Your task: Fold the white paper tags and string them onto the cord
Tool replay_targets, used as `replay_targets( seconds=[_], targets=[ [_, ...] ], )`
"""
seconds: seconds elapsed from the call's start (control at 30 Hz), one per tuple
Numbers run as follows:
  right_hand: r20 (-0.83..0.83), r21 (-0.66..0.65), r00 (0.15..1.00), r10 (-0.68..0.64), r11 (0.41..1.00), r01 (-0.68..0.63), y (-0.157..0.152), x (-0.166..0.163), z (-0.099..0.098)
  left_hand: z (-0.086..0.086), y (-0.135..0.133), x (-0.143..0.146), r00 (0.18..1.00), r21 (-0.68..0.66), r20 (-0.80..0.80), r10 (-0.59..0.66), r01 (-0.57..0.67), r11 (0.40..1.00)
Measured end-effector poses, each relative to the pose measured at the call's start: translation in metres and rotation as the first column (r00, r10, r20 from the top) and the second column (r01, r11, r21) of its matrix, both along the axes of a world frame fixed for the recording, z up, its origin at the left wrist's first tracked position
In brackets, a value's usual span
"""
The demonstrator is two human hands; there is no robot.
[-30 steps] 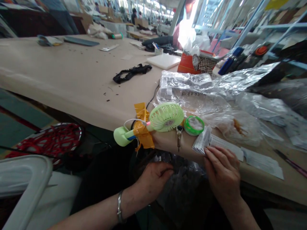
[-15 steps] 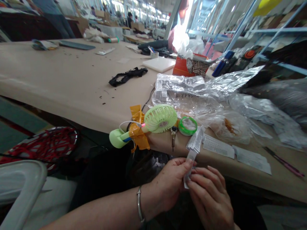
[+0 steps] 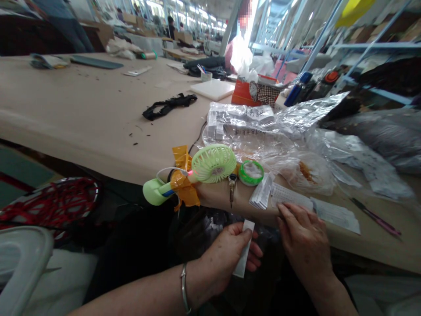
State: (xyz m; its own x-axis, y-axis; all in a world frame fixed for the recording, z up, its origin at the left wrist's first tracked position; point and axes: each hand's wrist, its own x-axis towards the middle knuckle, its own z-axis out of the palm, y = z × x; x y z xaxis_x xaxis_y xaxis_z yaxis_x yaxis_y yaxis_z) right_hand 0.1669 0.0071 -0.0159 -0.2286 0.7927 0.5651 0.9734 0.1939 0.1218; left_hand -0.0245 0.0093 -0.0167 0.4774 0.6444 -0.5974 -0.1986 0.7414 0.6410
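My left hand [image 3: 226, 256] is closed on a small white paper label [image 3: 244, 250], held below the table edge over a dark bundle in clear plastic [image 3: 204, 228]. My right hand [image 3: 304, 241] reaches to the table edge, fingers bent down onto a strip of printed white labels [image 3: 292, 196]. A fanned stack of the same labels [image 3: 261, 193] lies just left of it. I cannot see anything gripped in the right hand.
A green mini fan [image 3: 210, 164] is fixed to the beige table [image 3: 82, 114] edge with orange tape. Beside it sit a green tape roll [image 3: 250, 172], clear plastic bags [image 3: 263, 131], black cloth strip [image 3: 167, 105], a pen [image 3: 375, 216]. A basket of red cord [image 3: 49, 202] is at left.
Both hands were together on one label; now my left hand keeps the label and has dropped a little, while my right hand has gone up to the label strip on the table.
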Motion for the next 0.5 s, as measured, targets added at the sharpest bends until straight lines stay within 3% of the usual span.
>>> replay_targets(
  seconds=[0.23, 0.4, 0.5],
  targets=[
    [-0.291, 0.143, 0.93, 0.225, 0.971, -0.19, -0.009, 0.005, -0.002, 0.001, 0.004, -0.003, 0.999, -0.09, 0.034, 0.012, -0.009, 0.996],
    [-0.47, 0.107, 0.73, 0.495, 0.854, -0.51, -0.032, -0.033, 0.0, 0.006, 0.006, -0.006, 0.949, -0.17, 0.315, 0.018, 0.038, 0.985],
    [-0.469, 0.06, 0.701, 0.537, 0.811, -0.582, -0.04, -0.049, -0.005, 0.006, 0.006, -0.007, 0.922, -0.211, 0.382, 0.057, 0.027, 0.977]
  ],
)
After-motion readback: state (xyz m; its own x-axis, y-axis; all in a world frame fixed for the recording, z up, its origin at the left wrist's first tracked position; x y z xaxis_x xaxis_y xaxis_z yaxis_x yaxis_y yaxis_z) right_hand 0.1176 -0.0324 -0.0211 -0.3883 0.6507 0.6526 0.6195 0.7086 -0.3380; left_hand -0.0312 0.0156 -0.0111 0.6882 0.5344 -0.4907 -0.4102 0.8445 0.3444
